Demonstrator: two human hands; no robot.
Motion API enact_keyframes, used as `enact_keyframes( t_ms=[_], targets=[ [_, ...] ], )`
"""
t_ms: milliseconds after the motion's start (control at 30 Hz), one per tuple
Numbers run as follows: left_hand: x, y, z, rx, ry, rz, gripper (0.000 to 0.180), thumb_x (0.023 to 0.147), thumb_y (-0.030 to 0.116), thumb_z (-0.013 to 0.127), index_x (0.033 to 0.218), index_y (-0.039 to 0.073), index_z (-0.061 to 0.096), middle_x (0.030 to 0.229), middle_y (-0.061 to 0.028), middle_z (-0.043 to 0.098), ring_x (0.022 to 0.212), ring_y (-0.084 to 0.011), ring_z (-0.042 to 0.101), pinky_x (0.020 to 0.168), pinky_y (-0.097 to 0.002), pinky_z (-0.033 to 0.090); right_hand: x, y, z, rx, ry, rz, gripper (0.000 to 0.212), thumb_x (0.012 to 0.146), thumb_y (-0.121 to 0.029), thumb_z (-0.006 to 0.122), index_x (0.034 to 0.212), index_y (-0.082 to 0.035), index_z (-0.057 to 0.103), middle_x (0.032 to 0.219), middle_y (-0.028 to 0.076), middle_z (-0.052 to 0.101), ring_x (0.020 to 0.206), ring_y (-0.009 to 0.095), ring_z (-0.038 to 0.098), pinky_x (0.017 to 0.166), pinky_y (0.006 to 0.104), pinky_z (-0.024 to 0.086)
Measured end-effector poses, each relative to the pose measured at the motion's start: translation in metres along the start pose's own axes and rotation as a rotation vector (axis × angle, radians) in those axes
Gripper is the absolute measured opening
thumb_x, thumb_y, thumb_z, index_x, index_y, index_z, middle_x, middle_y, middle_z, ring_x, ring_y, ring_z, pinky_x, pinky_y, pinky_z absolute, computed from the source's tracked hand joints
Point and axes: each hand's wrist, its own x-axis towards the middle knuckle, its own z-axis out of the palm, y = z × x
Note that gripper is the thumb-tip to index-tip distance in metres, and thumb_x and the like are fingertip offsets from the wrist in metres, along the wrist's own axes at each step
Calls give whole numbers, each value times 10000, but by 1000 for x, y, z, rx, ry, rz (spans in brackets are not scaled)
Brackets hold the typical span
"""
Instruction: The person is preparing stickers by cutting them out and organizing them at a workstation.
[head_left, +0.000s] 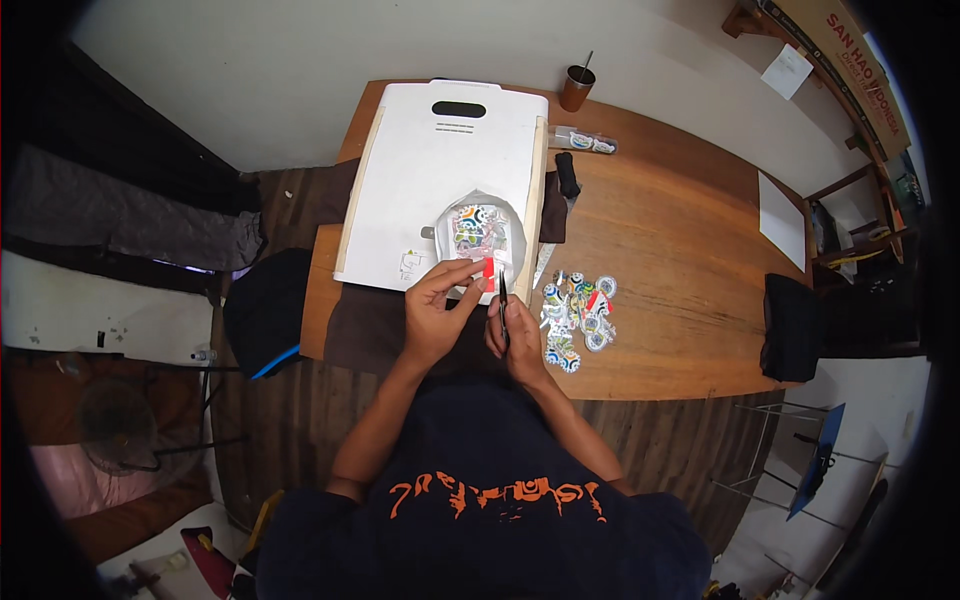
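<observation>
Between the fingertips of my left hand (437, 312) is a small red and white sticker piece (489, 268), held upright. My right hand (516, 335) is wrapped round a pair of slim dark scissors (503, 306), whose narrow tip points away from me beside the sticker piece. Their blades are too small to tell open from closed. Just beyond both hands, a whitish round-edged dish or wrapper (452, 213) holds patterned sticker pieces (478, 232). To the right of my right hand, several colourful cut-out stickers (578, 315) lie in a loose, overlapping pile on the table.
A large white panel (420, 185) with a handle slot lies under the dish on the wooden table (680, 230). Behind stand a brown tumbler (577, 88) with a straw and a clear packet (584, 140). A black pouch (790, 328) sits at the right edge, below white paper (782, 220).
</observation>
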Motion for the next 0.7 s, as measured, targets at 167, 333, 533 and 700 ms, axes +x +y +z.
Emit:
enact_keyframes(
  t_ms=[167,333,533,700],
  targets=[
    [-1,5,4,4,15,-22,306,864,-77,706,1169,-44,696,1112,-124,654,943,-110,629,850,-230,502,1,1,3,41,9,-15,378,1094,-384,337,1026,-46,492,576,-26,349,445,62,290,432,215,285],
    [-4,6,3,14,-32,-16,333,853,-85,710,1183,-37,693,1110,-119,657,926,-105,619,839,-221,500,1,-1,2,-10,-8,-5,405,1093,-412,301,1020,-59,486,567,-13,357,439,85,320,437,230,294],
    [-9,9,5,38,-42,-31,331,854,-83,711,1182,-40,692,1115,-121,659,927,-106,621,837,-218,499,1,1,1,24,-10,-35,369,1095,-383,333,1039,-56,495,576,-25,356,434,60,293,418,211,277],
    [-10,7,5,48,-46,-28,326,857,-82,706,1180,-42,692,1116,-129,664,941,-116,641,850,-224,502,0,4,0,40,-6,-31,359,1096,-373,334,1035,-57,494,576,-26,355,436,59,294,419,209,273]
  ],
)
